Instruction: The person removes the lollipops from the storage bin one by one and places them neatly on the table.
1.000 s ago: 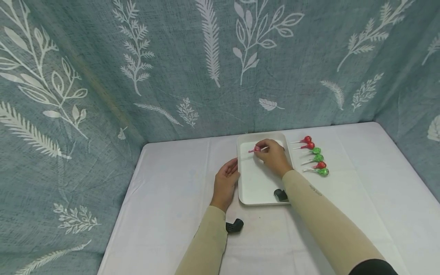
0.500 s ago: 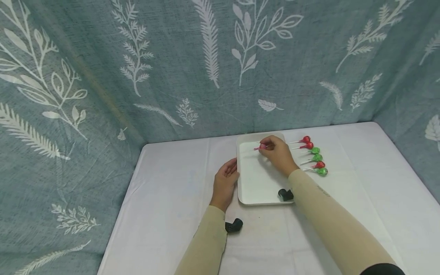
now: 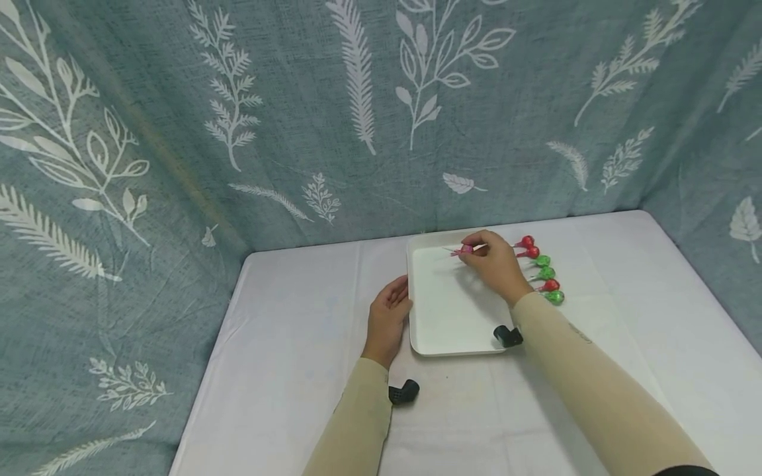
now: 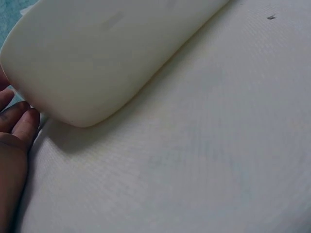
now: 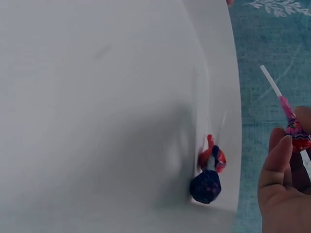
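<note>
My right hand (image 3: 495, 263) pinches a lollipop (image 5: 293, 130) in a pink and red wrapper, above the far right part of a white tray (image 3: 452, 330). Its white stick points away from the fingers. Inside the tray's corner, the right wrist view shows a red lollipop (image 5: 218, 160) and a dark blue lollipop (image 5: 206, 187) lying together; in the head view my right hand hides them. My left hand (image 3: 385, 324) rests against the outside of the tray's left wall, fingertips and thumb touching it. In the left wrist view its fingers (image 4: 26, 125) touch the tray near a corner.
Right of the tray, several red and green lollipops lie in a column on the white cloth; among them are a red lollipop (image 3: 532, 252) and a green lollipop (image 3: 546, 272). A teal leaf-patterned curtain (image 3: 357, 192) stands behind and beside the table (image 3: 309, 330).
My right hand has moved right across the tray with the pinched lollipop, whose stick now points left. The left hand stays against the tray.
</note>
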The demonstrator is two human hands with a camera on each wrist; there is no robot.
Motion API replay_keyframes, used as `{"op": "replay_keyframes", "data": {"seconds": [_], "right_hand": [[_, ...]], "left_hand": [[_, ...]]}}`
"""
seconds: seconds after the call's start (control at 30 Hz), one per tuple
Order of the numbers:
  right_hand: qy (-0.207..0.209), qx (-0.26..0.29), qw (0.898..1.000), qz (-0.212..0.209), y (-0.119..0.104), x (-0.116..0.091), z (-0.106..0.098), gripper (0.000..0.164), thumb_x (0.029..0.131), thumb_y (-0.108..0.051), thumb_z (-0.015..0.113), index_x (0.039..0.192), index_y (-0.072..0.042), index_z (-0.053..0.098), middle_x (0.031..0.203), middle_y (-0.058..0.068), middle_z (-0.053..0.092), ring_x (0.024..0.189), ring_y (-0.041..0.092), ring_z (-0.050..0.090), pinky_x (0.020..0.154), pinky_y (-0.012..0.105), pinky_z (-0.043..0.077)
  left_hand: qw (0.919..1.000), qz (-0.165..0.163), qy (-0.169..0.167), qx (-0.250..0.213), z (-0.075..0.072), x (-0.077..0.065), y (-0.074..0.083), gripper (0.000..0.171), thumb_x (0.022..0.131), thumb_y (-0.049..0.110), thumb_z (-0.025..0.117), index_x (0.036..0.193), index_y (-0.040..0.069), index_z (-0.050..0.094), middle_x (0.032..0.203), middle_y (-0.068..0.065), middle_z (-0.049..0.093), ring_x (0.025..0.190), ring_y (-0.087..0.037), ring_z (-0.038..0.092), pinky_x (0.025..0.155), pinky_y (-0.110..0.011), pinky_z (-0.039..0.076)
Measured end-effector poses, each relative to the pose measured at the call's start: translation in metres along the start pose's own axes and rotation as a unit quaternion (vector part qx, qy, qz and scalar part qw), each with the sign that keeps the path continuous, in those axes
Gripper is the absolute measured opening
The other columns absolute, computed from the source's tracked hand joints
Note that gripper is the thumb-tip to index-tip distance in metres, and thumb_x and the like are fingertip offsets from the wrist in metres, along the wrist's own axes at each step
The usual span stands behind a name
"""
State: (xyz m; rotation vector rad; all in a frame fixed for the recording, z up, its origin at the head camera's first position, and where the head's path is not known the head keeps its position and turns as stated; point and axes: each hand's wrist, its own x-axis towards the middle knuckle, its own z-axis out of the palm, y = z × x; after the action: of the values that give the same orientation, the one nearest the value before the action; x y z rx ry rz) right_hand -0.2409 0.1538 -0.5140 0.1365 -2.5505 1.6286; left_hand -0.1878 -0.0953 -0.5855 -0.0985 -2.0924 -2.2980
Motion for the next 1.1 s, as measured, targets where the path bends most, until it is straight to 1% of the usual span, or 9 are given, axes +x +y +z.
{"op": "replay_keyframes", "data": {"seconds": [0.1, 0.2, 0.4, 0.5, 0.67, 0.8, 0.87, 0.97, 1.1], "right_hand": [[0.003, -0.005, 1.0, 0.0, -0.002, -0.001, -0.005, 0.028, 0.102, -0.01, 0.078, 0.127, 0.0, 0.072, 0.123, 0.014, 0.067, 0.105, 0.031, 0.063, 0.09, 0.041, 0.057], [0.004, -0.006, 1.0, 0.003, -0.002, -0.004, -0.011, 0.028, 0.102, -0.012, 0.079, 0.126, 0.0, 0.072, 0.123, 0.013, 0.068, 0.104, 0.03, 0.063, 0.087, 0.037, 0.057], [0.007, 0.023, 1.0, 0.011, -0.001, -0.013, -0.021, 0.03, 0.104, -0.014, 0.077, 0.128, 0.002, 0.071, 0.124, 0.014, 0.068, 0.1, 0.027, 0.062, 0.077, 0.027, 0.055], [0.01, 0.026, 1.0, 0.014, 0.0, -0.016, -0.026, 0.03, 0.104, -0.017, 0.076, 0.128, 0.001, 0.071, 0.123, 0.013, 0.068, 0.096, 0.025, 0.061, 0.073, 0.025, 0.054], [0.009, 0.027, 0.999, 0.016, 0.001, -0.02, -0.034, 0.03, 0.105, -0.015, 0.075, 0.129, 0.002, 0.071, 0.12, 0.014, 0.068, 0.093, 0.023, 0.061, 0.072, 0.024, 0.054], [0.005, 0.029, 0.999, 0.027, 0.002, -0.024, -0.039, 0.033, 0.106, -0.017, 0.074, 0.131, 0.003, 0.069, 0.124, 0.017, 0.067, 0.095, 0.023, 0.063, 0.075, 0.021, 0.055], [0.003, 0.027, 0.999, 0.037, 0.003, -0.026, -0.042, 0.035, 0.106, -0.02, 0.074, 0.132, 0.002, 0.069, 0.126, 0.016, 0.067, 0.097, 0.022, 0.065, 0.077, 0.021, 0.056], [0.004, 0.028, 0.998, 0.047, 0.005, -0.03, -0.046, 0.035, 0.107, -0.022, 0.073, 0.133, 0.001, 0.069, 0.128, 0.015, 0.068, 0.099, 0.023, 0.068, 0.082, 0.026, 0.06], [0.01, 0.025, 0.999, 0.039, 0.007, -0.037, -0.051, 0.033, 0.107, -0.022, 0.072, 0.131, 0.001, 0.07, 0.124, 0.016, 0.068, 0.097, 0.023, 0.069, 0.082, 0.034, 0.062]], "left_hand": [[1.0, -0.001, 0.002, 0.003, 0.0, 0.0, 0.0, 0.047, 0.105, -0.003, 0.062, 0.151, 0.005, 0.061, 0.148, -0.007, 0.065, 0.14, -0.02, 0.059, 0.113, -0.027, 0.05], [1.0, 0.0, 0.002, 0.002, 0.001, -0.001, 0.0, 0.047, 0.104, -0.003, 0.061, 0.151, 0.005, 0.061, 0.148, -0.007, 0.065, 0.139, -0.02, 0.059, 0.113, -0.027, 0.05], [1.0, 0.002, 0.0, -0.004, 0.002, -0.001, 0.0, 0.047, 0.104, -0.004, 0.062, 0.151, 0.003, 0.06, 0.148, -0.01, 0.065, 0.139, -0.022, 0.059, 0.114, -0.028, 0.05], [1.0, 0.002, 0.0, -0.005, 0.002, -0.001, 0.0, 0.047, 0.104, -0.003, 0.062, 0.151, 0.003, 0.06, 0.148, -0.011, 0.064, 0.139, -0.022, 0.059, 0.114, -0.029, 0.05], [1.0, 0.002, 0.004, -0.003, 0.002, -0.001, 0.0, 0.047, 0.104, -0.003, 0.062, 0.15, 0.004, 0.061, 0.148, -0.011, 0.065, 0.14, -0.022, 0.059, 0.114, -0.028, 0.05], [1.0, 0.001, 0.006, -0.004, 0.001, -0.001, -0.001, 0.047, 0.104, -0.004, 0.062, 0.15, 0.003, 0.061, 0.148, -0.011, 0.065, 0.139, -0.022, 0.059, 0.114, -0.028, 0.05], [1.0, 0.0, 0.007, -0.005, 0.001, -0.001, 0.0, 0.047, 0.104, -0.004, 0.062, 0.15, 0.003, 0.061, 0.148, -0.011, 0.065, 0.139, -0.022, 0.06, 0.113, -0.028, 0.05], [1.0, -0.001, 0.007, -0.005, 0.001, 0.0, 0.0, 0.047, 0.104, -0.004, 0.062, 0.15, 0.003, 0.061, 0.147, -0.011, 0.065, 0.139, -0.022, 0.059, 0.113, -0.028, 0.05], [1.0, 0.0, 0.007, -0.004, 0.001, 0.0, 0.0, 0.047, 0.104, -0.005, 0.062, 0.15, 0.003, 0.061, 0.148, -0.011, 0.065, 0.14, -0.022, 0.059, 0.114, -0.028, 0.05]]}}
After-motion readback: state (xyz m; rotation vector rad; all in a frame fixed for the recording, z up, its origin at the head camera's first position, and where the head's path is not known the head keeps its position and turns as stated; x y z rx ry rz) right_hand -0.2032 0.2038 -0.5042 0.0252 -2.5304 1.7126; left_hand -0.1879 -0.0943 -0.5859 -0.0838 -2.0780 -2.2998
